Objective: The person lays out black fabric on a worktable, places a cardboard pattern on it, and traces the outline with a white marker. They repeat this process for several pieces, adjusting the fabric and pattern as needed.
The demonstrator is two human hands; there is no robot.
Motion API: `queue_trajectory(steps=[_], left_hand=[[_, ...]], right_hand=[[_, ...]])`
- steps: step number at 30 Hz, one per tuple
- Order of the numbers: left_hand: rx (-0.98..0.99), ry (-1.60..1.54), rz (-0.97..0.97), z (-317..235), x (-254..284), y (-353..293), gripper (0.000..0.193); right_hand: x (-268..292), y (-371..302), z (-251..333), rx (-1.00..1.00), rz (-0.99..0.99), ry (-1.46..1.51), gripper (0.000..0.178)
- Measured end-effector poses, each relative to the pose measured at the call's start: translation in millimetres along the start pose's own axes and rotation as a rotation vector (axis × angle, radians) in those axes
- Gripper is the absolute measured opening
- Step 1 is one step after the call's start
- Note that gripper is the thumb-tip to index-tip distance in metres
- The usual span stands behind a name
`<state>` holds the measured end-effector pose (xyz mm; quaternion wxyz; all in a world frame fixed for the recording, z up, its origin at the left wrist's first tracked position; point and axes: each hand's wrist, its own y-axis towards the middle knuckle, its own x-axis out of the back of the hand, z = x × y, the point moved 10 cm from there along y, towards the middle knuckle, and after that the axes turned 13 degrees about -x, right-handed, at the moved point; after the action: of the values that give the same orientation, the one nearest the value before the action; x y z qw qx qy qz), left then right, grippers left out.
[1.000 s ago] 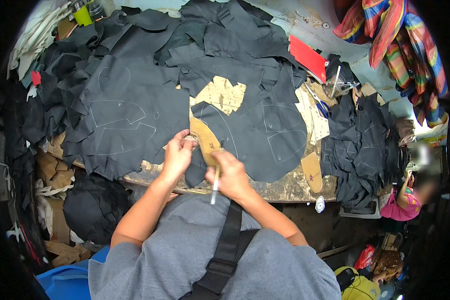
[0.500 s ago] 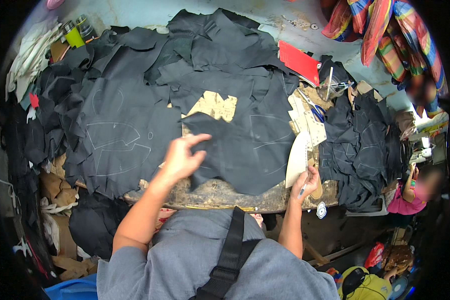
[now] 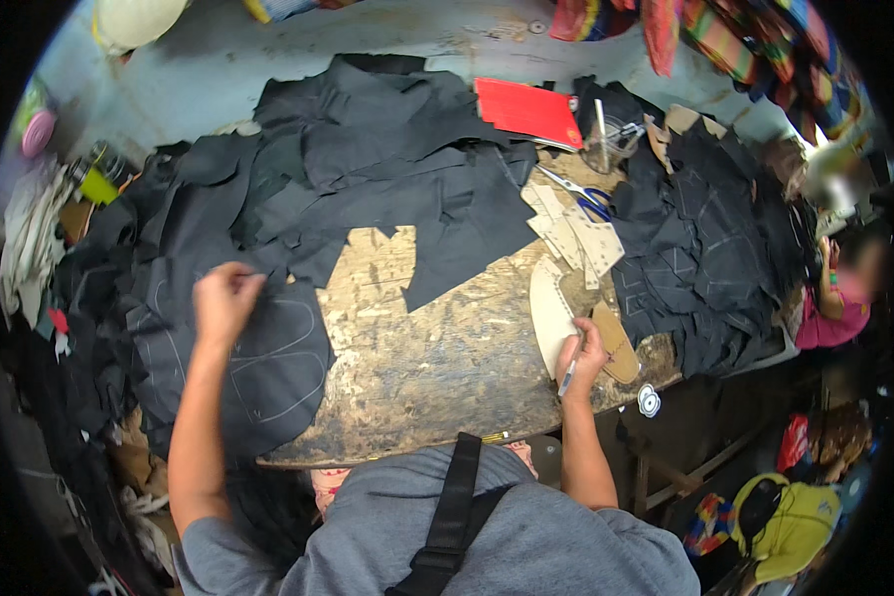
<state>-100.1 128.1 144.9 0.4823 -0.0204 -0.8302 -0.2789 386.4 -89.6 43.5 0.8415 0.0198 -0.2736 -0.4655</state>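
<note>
**Marked piece drawn aside, pattern lifted**

Nearest, the right hand (image 3: 582, 360) has its fingers curled around a pen (image 3: 570, 370), pressing a pale, curved card pattern (image 3: 549, 313) at the near right of the scarred wooden board (image 3: 437, 348). The left hand (image 3: 223, 301) pinches a limp dark fabric piece (image 3: 273, 363) with chalked outlines at the near left. Judging by this, tracing is finished here; a fresh piece must next be laid flat. Farther off lie heaped dark offcuts (image 3: 387, 149), scissors (image 3: 584, 195) and a red book (image 3: 528, 111).
</note>
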Motion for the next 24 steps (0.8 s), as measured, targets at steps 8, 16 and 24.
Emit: queue_trajectory(steps=[8, 16, 24], left_hand=[[-0.006, 0.100, 0.252, -146.1, -193.8, 54.6, 0.057], [0.383, -0.886, 0.656, -151.5, -205.1, -11.6, 0.069], [0.411, -0.777, 0.858, -72.2, -143.5, -84.2, 0.061]], right_hand=[[0.9, 0.6, 10.2, 0.050, 0.029, -0.025, 0.021], [12.4, 3.9, -10.3, -0.144, -0.055, 0.203, 0.024], [0.7, 4.3, -16.6, -0.154, 0.032, 0.106, 0.024]])
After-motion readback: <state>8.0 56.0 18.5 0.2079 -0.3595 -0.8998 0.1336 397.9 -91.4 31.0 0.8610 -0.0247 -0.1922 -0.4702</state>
